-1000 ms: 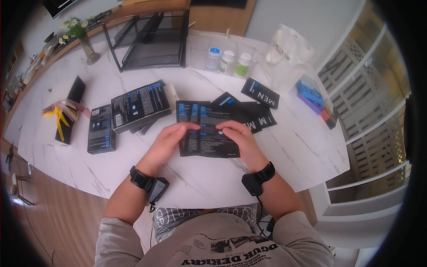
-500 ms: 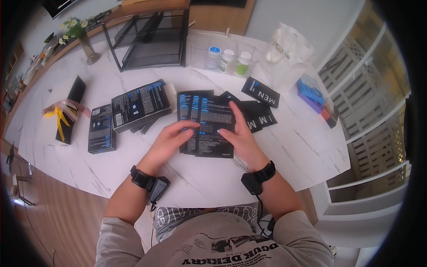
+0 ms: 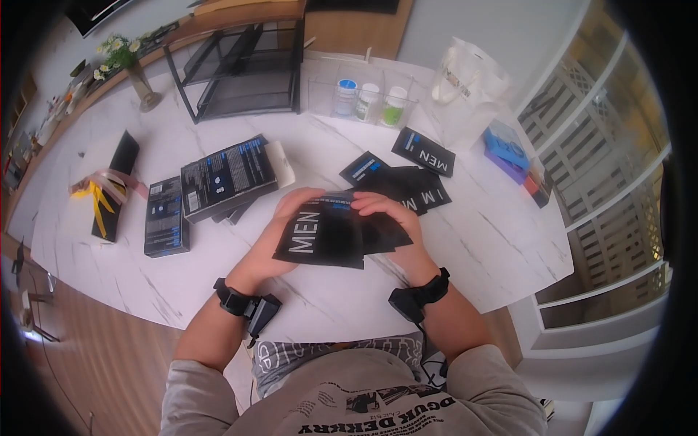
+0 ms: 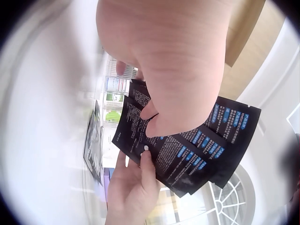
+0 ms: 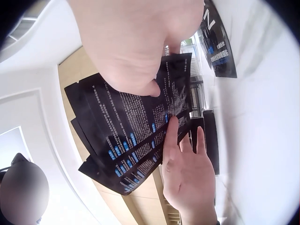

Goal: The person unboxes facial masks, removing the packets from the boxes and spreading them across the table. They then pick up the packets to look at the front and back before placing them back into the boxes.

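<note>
Both hands hold a fanned stack of several flat black sachets (image 3: 320,236) just above the table's near side. In the head view the topmost sachet shows the word MEN, and the stack is tilted. My left hand (image 3: 265,243) grips the left side, its palm partly hidden by the sachets. On the other side, my right hand (image 3: 396,214) pinches them, fingers over the upper edge. Backs with small white print and blue labels appear in the left wrist view, where the right thumb (image 4: 146,164) presses on them. Beyond the hands, more black sachets (image 3: 411,182) lie overlapping on the table.
Black printed boxes (image 3: 229,174) lie at left, one with an open flap, beside a ribboned box (image 3: 116,185). Behind stand a black mesh rack (image 3: 243,91), a clear organizer (image 3: 320,94) with bottles, and a white bag (image 3: 469,91). Blue and purple boxes (image 3: 509,149) sit at right.
The sachets, earlier shown back side toward the head camera, have tipped over so a MEN front faces it. Both hands have moved to the stack's sides and upper edge.
</note>
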Available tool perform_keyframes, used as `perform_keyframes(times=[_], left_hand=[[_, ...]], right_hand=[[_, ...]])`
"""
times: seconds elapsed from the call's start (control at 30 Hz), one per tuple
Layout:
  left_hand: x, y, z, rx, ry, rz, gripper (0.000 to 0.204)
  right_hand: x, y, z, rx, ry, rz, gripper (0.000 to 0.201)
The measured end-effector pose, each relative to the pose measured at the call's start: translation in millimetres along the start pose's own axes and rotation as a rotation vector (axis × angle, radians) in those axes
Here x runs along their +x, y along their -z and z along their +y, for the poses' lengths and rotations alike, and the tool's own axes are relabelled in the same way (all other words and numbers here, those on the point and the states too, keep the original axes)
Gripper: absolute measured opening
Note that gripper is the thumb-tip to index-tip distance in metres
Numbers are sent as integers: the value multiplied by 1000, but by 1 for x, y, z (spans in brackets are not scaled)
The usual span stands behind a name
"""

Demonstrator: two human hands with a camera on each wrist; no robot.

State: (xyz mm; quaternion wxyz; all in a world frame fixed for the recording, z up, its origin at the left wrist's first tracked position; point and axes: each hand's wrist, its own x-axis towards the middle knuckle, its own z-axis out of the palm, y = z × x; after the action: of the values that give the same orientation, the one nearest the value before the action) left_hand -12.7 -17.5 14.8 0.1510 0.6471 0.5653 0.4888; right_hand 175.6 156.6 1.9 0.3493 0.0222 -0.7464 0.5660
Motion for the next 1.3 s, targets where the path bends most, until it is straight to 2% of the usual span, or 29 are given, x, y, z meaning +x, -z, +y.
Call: perform_keyframes(times=[0.03,0.13,0.27,0.37,0.43,0.57,0.67,0.77,0.83,0.93,1.03,1.07,1.13,1.23,1.3], left_hand=[[1,1,-2,68,0,-28,53],[0,-2,2,-22,81,1,50],[-3,-2,1,13,33,-17,49],[-4,-3,3,-7,54,-22,46],[-3,-3,4,-5,66,-72,45],[-2,-4,8,-3,80,-65,40],[-5,-4,6,-26,115,-68,40],[-5,-4,12,-50,172,-68,37],[-6,-4,13,-73,220,-82,33],[-7,-8,3,-47,86,-58,27],[-7,-4,8,-45,192,-145,24],[-8,-5,6,-51,130,-165,24],[-7,-9,0,-63,1,-208,25],[-9,-9,8,-73,48,-267,30],[-9,-7,8,-174,110,-253,22]], right_hand=[[-1,-3,0,22,-24,22,24],[-2,-4,2,38,-44,53,25],[-2,-10,0,70,-80,95,22],[-3,-16,-5,79,-244,165,17],[-4,-18,-4,68,-288,189,16],[-3,-20,-12,9,-400,243,16],[-6,-20,-3,59,-378,270,19],[-5,-21,-5,5,-399,250,19],[-6,-18,0,-4,-461,168,19],[-4,-23,-4,30,-516,142,21],[-7,-22,4,-25,-499,120,24],[-8,-21,8,-62,-483,106,24],[-10,-26,11,73,-426,135,25],[-10,-30,11,161,-424,118,25],[-11,-30,10,223,-441,116,26]])
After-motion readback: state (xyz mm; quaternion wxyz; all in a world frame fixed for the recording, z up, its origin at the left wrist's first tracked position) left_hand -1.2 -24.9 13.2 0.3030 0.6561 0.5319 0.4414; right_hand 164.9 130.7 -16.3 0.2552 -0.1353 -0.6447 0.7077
